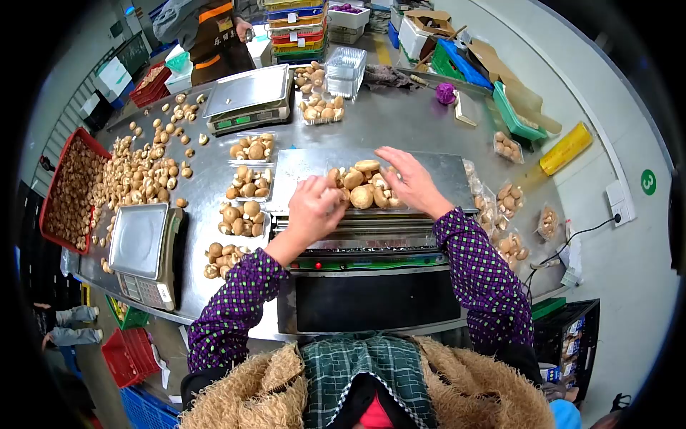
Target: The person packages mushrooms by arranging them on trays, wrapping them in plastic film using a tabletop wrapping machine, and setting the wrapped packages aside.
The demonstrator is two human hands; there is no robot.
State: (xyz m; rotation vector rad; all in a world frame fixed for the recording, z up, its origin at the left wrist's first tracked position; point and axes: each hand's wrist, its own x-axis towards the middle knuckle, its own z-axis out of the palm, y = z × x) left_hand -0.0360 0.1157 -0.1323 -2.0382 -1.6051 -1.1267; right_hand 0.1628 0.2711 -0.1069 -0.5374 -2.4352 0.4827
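A clear tray heaped with brown mushrooms (363,187) sits between my hands on the metal top of a wrapping machine (371,247). My left hand (316,207) is at the left side of the heap, its fingers curled together; anything in them is too small to make out. On the other side, my right hand (413,182) is open, fingers stretched along the right edge of the heap, close to the mushrooms. A column of filled trays (246,218) stands just left of the machine.
Loose mushrooms (139,168) spill from a red crate (64,236) at left. Two scales (250,89) stand on the table, one near, one far. Wrapped packs (511,200) and a yellow film roll (566,149) lie at right. A person (207,36) stands across the table.
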